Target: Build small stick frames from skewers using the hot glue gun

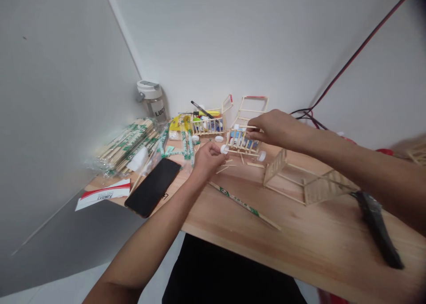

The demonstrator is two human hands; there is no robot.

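Note:
A small cart built of wooden sticks point(242, 143) stands on the wooden table point(299, 233), with white bottle-cap wheels. My left hand point(207, 158) is closed in a pinch on the front white cap wheel point(225, 149) at the cart's left end. From the right, my right hand point(276, 127) comes over the cart, fingers closed on its top stick rail. Loose short sticks lie just below the cart.
A second stick cart point(208, 125) and open stick frames point(254, 106) stand behind. A larger stick frame point(306, 182) lies right. Packs of wrapped chopsticks point(128, 146), a black phone point(153, 186), a bottle point(152, 99), one wrapped chopstick point(244, 204) and a dark knife-like tool point(379, 233) are around.

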